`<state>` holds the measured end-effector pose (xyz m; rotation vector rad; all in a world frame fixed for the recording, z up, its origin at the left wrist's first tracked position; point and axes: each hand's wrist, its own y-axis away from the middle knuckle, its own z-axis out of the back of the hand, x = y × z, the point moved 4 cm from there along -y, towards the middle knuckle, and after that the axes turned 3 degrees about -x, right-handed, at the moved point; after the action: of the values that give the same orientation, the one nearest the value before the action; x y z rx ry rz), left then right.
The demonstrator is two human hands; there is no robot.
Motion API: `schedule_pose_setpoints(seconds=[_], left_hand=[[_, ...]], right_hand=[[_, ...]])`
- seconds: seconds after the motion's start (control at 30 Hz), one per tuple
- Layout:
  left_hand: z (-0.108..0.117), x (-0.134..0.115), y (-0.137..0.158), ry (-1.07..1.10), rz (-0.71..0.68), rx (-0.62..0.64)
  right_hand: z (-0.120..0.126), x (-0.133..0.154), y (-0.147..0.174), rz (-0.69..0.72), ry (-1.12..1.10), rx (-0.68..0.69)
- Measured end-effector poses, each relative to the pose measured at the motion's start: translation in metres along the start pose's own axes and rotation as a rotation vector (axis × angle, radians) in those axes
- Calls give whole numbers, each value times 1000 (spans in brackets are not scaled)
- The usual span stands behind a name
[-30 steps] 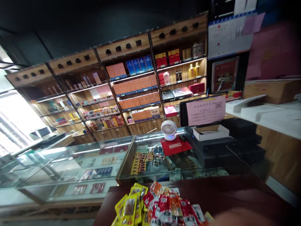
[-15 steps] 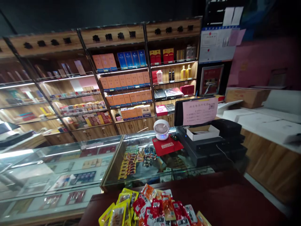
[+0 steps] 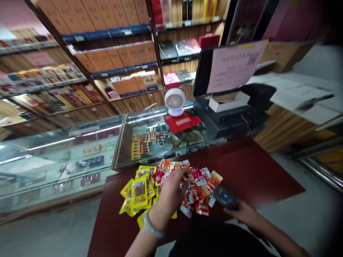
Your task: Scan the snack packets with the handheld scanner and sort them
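My left hand (image 3: pixel 175 182), with a pale bangle (image 3: pixel 153 225) on its wrist, is over a pile of small red and orange snack packets (image 3: pixel 199 192). Its fingers bend down toward the packets and are blurred; I cannot make out whether they grip one. In my right hand (image 3: pixel 239 208) is a dark handheld barcode scanner (image 3: pixel 225 197) with a blue light, its head at the right edge of the pile. Yellow snack packets (image 3: pixel 139 192) with clear windows lie heaped to the left of the left hand. Everything rests on a dark red tabletop (image 3: pixel 230 160).
A glass display counter (image 3: pixel 123 142) borders the table's far side. On it are a round white device (image 3: pixel 175 101), a red mat (image 3: pixel 183 121) and a monitor (image 3: pixel 202 71) covered by a pink notice. Shelves of boxes (image 3: pixel 120 57) stand behind. White boards (image 3: pixel 292 92) lie at right.
My view has tilted down, bringing the whole packet pile into sight. Both hands have come into view, the right one with the barcode scanner.
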<state>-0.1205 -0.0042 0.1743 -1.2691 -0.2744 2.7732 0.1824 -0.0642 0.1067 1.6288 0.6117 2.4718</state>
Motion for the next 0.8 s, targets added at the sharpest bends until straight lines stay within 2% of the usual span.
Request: schedule_pose_setpoints(seconds=[0.1,0.2,0.27,0.37,0.53,0.67,0.8], left_hand=[[-3,61,31,-22,192,52],[-11,108,57,-120,309,61],[-18,124,65,-178,326,69],[-26,131,59,-210,295,58],[-45,123,20,-276,238,60],[-84,108,-13,-504,280,91],[-128,103,-30,-641,311,163]], right_hand=[[-18,-31,-17,-141,-18,46],[-31,-37,-20,-92,-39,78],[-39,-36,-18,-52,-41,93],[-50,-35,-19,-42,-19,112],[-63,-27,-35,26,-25,205],[-68,-15,-55,24,-94,238],[-66,-12,-78,3,-101,184]])
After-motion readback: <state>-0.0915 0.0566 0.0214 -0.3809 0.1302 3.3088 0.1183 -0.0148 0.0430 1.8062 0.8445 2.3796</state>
